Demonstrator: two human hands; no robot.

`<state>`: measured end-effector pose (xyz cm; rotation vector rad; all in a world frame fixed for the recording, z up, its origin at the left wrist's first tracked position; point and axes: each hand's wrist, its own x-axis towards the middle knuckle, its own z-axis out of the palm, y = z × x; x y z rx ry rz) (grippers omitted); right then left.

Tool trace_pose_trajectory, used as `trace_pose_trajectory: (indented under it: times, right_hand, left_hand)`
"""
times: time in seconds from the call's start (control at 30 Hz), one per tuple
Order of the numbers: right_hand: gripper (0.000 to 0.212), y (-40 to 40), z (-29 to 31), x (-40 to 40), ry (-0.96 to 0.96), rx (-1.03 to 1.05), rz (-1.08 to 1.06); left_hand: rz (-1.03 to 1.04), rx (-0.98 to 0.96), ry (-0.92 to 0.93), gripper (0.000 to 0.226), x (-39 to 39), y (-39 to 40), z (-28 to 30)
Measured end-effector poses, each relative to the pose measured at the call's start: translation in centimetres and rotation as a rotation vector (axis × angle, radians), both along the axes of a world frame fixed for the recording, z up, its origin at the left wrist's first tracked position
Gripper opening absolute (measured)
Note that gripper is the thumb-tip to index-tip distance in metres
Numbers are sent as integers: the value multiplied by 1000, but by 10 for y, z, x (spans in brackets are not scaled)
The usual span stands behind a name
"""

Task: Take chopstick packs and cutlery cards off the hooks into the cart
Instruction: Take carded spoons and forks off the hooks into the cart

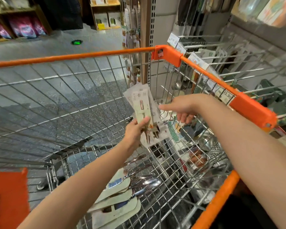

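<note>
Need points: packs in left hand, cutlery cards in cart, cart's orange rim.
packs (144, 111), head view, on the pale front pack above the thumb.
cutlery cards (122, 204), head view, on a beige card's backing.
cart's orange rim (73, 57), head view, on the far bar.

I'm seeing a fanned bunch of chopstick packs (145, 111), pale cards in clear sleeves, sitting upright over the cart (167, 56) basket. Cutlery cards (120, 200), beige with shiny spoons, are lying stacked flat on the cart floor, near its close end.
</note>
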<state>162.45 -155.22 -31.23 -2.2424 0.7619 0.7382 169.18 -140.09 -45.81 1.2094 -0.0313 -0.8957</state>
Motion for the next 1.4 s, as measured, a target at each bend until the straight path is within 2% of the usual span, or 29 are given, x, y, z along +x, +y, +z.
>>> trace_pose_trajectory:
  times: [0.1,0.2,0.27,0.33,0.37,0.43,0.5,0.57,0.63,0.77,0.87,0.97,1.07,1.2,1.4]
  right_hand:
    - [92,8,10,1,-230,237,-94]
    - [74,24,31,-6,-391,577,-167]
    - [67,33,44,-14,-479,731,-196]
    - [52,40,55,-22,-592,880,-262]
    - [39,43,61,-25,-652,957,-309]
    - [6,49,73,-31,-794,1017,-460]
    - [20,52,86,-36,-922,1006,-645]
    - [23,51,98,-42,-1002,840,-774]
    - [26,43,112,-50,-1077,651,-841]
    - [29,28,143,-75,-1174,451,-846]
    - [30,25,163,-103,-1214,567,-816]
    - [27,23,173,-131,-1205,699,-790]
    - [19,19,181,-160,-1264,776,-810]
    - [20,18,190,-197,-1300,795,-874]
    - [31,20,193,-240,-1315,683,-792]
  left_hand:
    - [-230,-65,-109,35,0,7,39]
    - [-431,-91,-159,52,-7,14,82]
    - [-444,-116,-117,69,-12,16,103]
    - [-432,-132,-97,81,-19,17,122]
    - [-434,-120,-118,79,-24,16,133]
    - [-434,-72,-178,59,-34,13,154]
    - [-450,-15,-238,57,-45,8,175]
    - [-526,11,-314,68,-56,5,197]
    - [-625,54,-442,72,-66,5,217]
    - [-650,57,-613,57,-86,-1,245]
    - [-723,13,-624,30,-101,-7,264]
    - [-789,-23,-617,14,-122,-16,273]
    - [-754,-91,-577,13,-143,-28,270]
    - [-756,-178,-527,11,-168,-37,266]
    - [-732,-298,-535,20,-205,-44,260]
